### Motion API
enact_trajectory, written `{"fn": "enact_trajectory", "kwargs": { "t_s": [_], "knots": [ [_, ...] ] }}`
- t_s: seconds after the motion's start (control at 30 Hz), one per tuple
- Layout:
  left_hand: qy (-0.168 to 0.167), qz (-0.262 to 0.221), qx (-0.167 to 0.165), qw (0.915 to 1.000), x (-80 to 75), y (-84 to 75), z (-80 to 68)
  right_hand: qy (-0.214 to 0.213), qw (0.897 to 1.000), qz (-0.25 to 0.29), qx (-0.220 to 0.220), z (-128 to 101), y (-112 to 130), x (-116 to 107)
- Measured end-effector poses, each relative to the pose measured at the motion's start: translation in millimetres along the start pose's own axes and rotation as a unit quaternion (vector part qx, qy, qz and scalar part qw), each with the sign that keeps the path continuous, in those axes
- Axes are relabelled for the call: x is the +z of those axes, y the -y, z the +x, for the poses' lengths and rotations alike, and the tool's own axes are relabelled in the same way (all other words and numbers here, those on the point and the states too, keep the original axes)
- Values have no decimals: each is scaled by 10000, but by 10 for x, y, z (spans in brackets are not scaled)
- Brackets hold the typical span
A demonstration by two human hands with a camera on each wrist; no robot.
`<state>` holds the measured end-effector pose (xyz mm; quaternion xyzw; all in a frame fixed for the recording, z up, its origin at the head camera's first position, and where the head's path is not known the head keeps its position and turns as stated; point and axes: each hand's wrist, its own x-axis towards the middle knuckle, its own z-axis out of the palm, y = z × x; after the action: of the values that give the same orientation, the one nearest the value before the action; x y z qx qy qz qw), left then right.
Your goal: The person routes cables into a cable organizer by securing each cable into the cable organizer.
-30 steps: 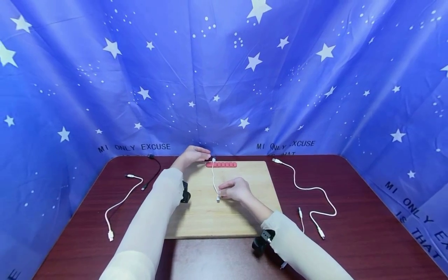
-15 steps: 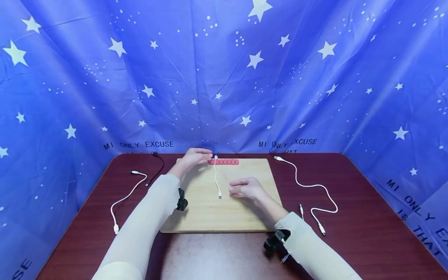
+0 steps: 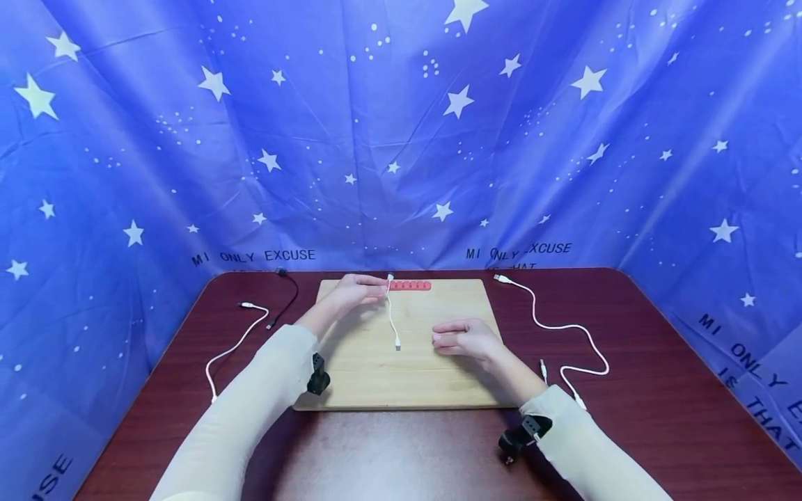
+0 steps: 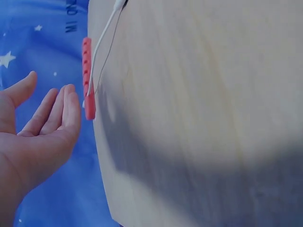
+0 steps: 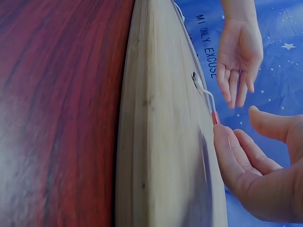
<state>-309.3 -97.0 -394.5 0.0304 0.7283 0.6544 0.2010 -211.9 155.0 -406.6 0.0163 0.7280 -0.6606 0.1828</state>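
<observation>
A short white USB cable lies on the wooden board, its far end crossing the left end of a red slotted cable holder at the board's back edge. In the left wrist view the cable runs over the holder, and a white tip pokes out beyond it. My left hand hovers beside that end, fingers extended and nothing held. Over the right part of the board is my right hand, fingers also extended, apart from the cable. The right wrist view shows both palms bare.
Left of the board lie a white cable and a short black cable. On the right are a long white cable and another white plug, partly covered by the right sleeve. A blue star-printed curtain rises behind the dark red table.
My right hand has left the cable's near end and moved right. My left hand stays by the holder's left end, shifted slightly toward me. The head view has shifted a little.
</observation>
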Motion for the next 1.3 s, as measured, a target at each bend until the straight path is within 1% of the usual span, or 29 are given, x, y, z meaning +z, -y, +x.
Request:
{"fn": "enact_trajectory", "kwargs": {
  "t_s": [0.1,0.27,0.5,0.7,0.9,1.03,1.1,1.17,1.3],
  "knots": [
    [37,114,4,9999,49,19,-45,16,10000,88,11,-41,-11,-68],
    [104,239,-2,9997,138,51,-100,23,10000,88,5,-105,-30,-166],
    [203,105,-98,9997,284,78,-235,-34,9999,-99,-44,-244,-63,-285],
    [295,428,-33,9986,396,89,-343,55,9996,-208,-158,-330,-96,-405],
    [475,517,-34,9975,468,117,-400,104,9993,-344,-119,-282,-240,-607],
    [520,638,46,9966,512,136,-419,126,9984,-498,-238,-371,-203,-644],
    [551,687,91,9961,538,143,-431,154,9981,-530,-285,-403,-204,-678],
    [581,713,120,9957,561,148,-446,227,9981,-452,-357,-415,-236,-730],
    [588,711,148,9956,599,164,-465,545,9969,-186,-534,-408,-348,-862]
  ]
}}
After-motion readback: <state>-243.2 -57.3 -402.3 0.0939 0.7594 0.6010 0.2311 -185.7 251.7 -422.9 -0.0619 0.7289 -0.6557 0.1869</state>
